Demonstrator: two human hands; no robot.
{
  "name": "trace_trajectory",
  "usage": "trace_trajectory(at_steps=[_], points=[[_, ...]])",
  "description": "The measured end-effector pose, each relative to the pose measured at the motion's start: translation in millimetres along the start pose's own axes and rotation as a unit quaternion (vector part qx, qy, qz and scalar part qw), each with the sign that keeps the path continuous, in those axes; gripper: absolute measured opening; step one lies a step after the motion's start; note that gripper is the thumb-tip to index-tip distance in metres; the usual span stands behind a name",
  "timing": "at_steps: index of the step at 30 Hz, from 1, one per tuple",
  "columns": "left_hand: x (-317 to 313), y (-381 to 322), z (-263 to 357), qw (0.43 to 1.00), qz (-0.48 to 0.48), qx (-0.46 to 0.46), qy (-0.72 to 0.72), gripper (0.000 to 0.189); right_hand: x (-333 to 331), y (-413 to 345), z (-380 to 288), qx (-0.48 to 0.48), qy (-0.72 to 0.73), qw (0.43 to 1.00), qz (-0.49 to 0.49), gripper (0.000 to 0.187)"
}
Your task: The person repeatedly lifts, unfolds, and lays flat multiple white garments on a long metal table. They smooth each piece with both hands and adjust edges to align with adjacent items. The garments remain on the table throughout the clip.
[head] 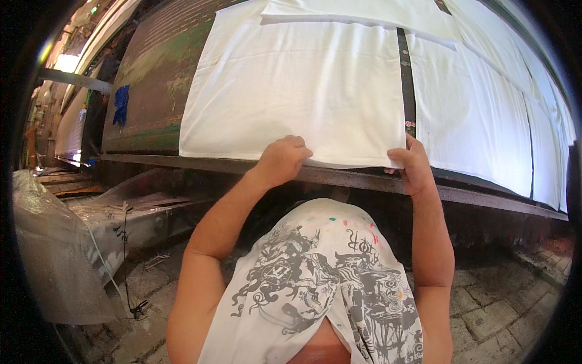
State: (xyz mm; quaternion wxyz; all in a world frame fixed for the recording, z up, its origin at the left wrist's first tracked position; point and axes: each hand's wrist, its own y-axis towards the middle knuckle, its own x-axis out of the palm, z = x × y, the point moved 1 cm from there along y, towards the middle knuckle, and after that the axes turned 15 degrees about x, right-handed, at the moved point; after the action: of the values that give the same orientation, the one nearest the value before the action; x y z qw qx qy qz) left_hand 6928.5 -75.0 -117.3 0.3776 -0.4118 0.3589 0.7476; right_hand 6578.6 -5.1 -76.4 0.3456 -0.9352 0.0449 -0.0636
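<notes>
A white fabric panel (300, 91) lies nearly flat on a long, dark worktable (154, 91), its near hem along the table's metal edge. My left hand (285, 159) grips that hem near its middle, fingers curled over the cloth. At the panel's near right corner, my right hand (408, 161) pinches the cloth between thumb and fingers. Another white cloth (363, 16) overlaps the panel's far side. To the right, past a narrow dark gap, lies a further white panel (468, 109).
More white panels (545, 150) continue along the table to the right. A blue scrap (121, 104) lies on the stained surface at left. Below left stands a bundle wrapped in clear plastic (59, 255) with a cord. A metal rail (363, 179) runs along the near edge above a paved floor (486, 314).
</notes>
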Motion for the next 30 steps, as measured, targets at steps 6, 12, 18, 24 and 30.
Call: trace_trajectory(at_steps=[6, 12, 18, 24, 30], points=[[-1.6, -1.5, -25.0, 0.99, -0.04, -0.042, -0.125, 0.012, -27.8, 31.1, 34.3, -0.098, -0.336, 0.927, 0.133, 0.043], [-1.4, 4.9, -35.5, 0.977, -0.093, -0.043, -0.187, 0.012, -29.3, 27.5, 44.2, -0.099, -0.339, 0.92, 0.167, 0.042], [-2.1, 10.8, -46.8, 0.968, -0.158, -0.012, -0.193, 0.014, -19.8, 17.8, 39.0, -0.044, -0.334, 0.925, 0.176, 0.044], [-35.0, -22.6, -106.1, 0.986, 0.15, -0.013, 0.077, 0.044, -34.9, 11.2, 49.1, -0.044, -0.335, 0.931, 0.138, 0.054], [-45.9, -94.5, -155.7, 0.975, -0.061, -0.133, 0.17, 0.089, -34.5, 7.7, 44.0, -0.007, -0.345, 0.93, 0.129, 0.057]])
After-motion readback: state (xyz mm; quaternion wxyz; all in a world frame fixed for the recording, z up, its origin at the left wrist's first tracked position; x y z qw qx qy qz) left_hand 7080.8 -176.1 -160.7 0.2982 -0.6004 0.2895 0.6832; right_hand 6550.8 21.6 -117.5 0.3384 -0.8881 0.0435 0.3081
